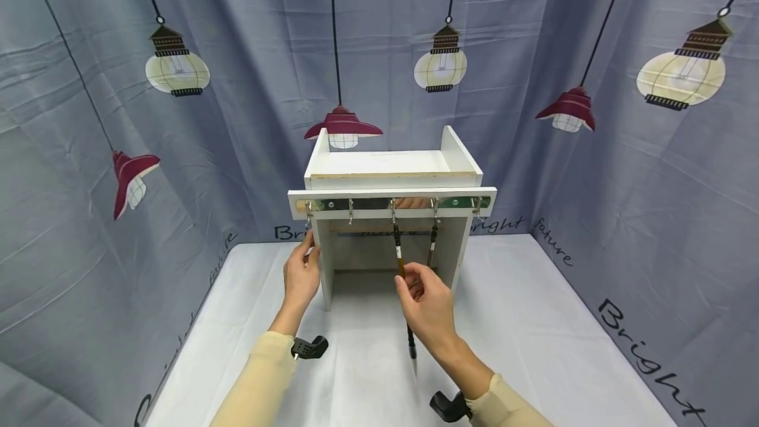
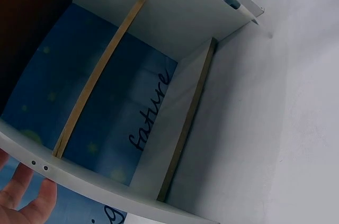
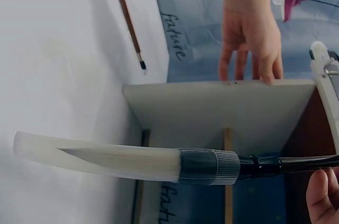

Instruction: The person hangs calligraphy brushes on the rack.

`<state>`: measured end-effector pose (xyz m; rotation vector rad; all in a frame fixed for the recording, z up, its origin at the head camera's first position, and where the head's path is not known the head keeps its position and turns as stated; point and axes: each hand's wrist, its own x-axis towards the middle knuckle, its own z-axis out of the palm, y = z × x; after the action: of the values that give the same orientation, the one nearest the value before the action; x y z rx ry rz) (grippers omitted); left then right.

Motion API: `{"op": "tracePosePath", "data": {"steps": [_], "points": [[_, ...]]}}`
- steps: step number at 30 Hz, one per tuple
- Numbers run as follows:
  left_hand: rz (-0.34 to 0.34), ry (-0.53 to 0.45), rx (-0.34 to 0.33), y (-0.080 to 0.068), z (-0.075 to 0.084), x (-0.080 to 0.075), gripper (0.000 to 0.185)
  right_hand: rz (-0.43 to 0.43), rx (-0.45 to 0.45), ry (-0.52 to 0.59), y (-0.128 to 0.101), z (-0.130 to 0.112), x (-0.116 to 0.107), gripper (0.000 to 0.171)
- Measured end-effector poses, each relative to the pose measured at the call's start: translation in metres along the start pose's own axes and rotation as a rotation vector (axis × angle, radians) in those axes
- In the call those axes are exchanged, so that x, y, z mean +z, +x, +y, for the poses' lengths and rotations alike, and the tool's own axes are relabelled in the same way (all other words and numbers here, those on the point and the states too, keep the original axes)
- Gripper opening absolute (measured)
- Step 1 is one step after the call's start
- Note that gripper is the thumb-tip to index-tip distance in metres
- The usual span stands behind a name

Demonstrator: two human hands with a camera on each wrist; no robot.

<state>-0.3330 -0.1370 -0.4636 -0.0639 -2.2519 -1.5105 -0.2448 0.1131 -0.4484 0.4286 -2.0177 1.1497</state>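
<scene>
Nearest the head camera are both sleeved forearms, and from there I follow the right hand (image 1: 428, 305) up to a calligraphy brush (image 1: 409, 338). Its thumb and fingertips pinch the dark shaft a little below the middle hook of the rack, so the hand has closed on the brush alone. The brush hangs close to vertical: its top end rises toward the hook rail (image 1: 391, 203) of the white shelf (image 1: 391, 170), its capped tip points down at the white tabletop (image 1: 534, 321), below and nearer me than the grip. In the right wrist view the clear cap over the bristles (image 3: 95, 159) shows plainly, the ferrule just behind it. I cannot tell whether the loop at the top is on the hook or free of it.

A second brush (image 1: 433, 242) hangs from the next hook to the right, just beside the held one and untouched.

My left hand (image 1: 301, 275) rests with straight fingers against the shelf's left side panel, holding nothing, bracing the stand. So the right hand is the one on the brush; the left is well apart from it, across the shelf opening.
</scene>
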Motion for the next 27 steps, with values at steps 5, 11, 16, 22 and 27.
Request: {"op": "tracePosePath", "data": {"steps": [5,11,16,22,27], "points": [[0.002,0.005,-0.011,0.001,0.001,0.001,0.047,-0.003,0.019,-0.021,-0.001,0.002,0.002,0.021],[0.018,-0.007,0.011,0.004,0.002,0.001,0.047,-0.016,0.048,-0.041,0.004,0.004,0.004,0.019],[0.017,-0.013,0.010,0.004,0.002,0.000,0.047,-0.025,0.077,-0.045,0.004,0.005,0.006,0.017],[0.016,0.003,0.006,0.002,0.001,0.000,0.047,-0.037,0.105,-0.043,0.001,0.008,0.009,0.017],[0.008,0.001,-0.001,0.001,0.001,0.000,0.047,-0.039,0.110,-0.049,-0.001,0.011,0.012,0.017]]}}
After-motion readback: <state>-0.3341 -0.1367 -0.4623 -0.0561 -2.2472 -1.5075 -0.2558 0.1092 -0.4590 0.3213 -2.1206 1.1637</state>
